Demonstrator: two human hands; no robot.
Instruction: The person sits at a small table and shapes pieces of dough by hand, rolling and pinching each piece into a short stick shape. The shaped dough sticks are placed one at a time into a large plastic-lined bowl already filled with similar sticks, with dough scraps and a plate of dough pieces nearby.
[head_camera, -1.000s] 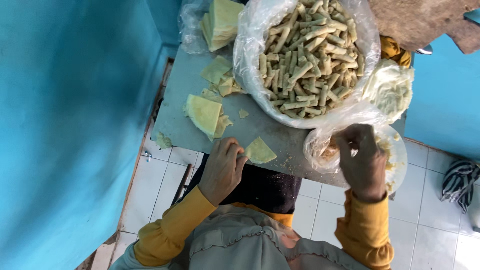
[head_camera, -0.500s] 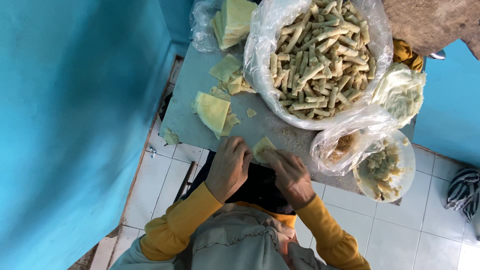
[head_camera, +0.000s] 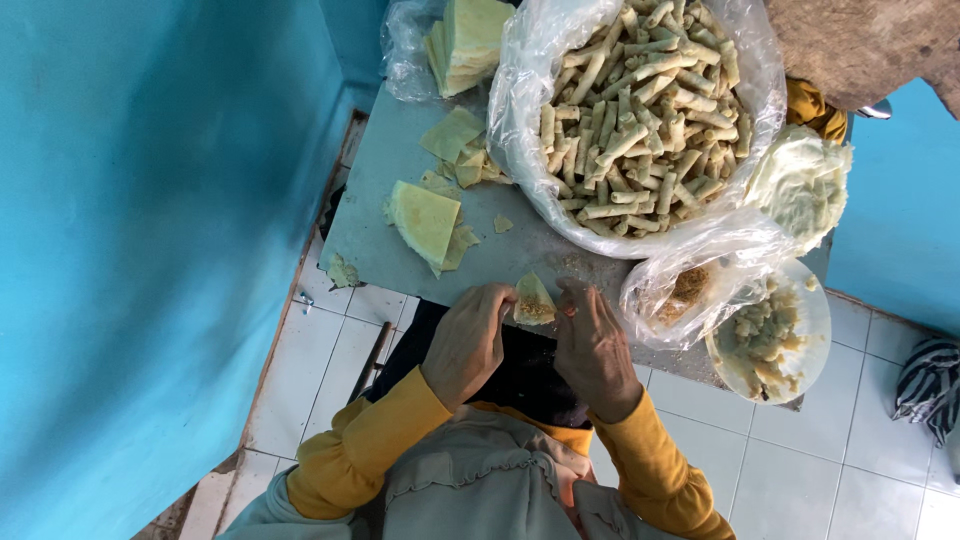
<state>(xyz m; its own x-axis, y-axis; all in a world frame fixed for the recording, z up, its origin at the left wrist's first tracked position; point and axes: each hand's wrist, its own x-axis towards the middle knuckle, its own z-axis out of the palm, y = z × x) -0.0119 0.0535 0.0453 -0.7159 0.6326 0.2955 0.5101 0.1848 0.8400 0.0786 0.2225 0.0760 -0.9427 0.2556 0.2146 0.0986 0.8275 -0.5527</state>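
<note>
Hands (head_camera: 530, 335) pinching filled wrapper (head_camera: 533, 301), table (head_camera: 385, 240) edge

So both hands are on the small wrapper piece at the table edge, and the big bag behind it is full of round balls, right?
Not quite. The head view shows the big bag full of long rolled sticks, not round balls. The rest holds: the left hand and right hand both hold the small wrapper piece at the table edge.

The grey table (head_camera: 380, 245) carries pale wrapper sheets (head_camera: 425, 220), a bagged heap of rolls (head_camera: 640, 110) and a plate (head_camera: 815, 350).
</note>
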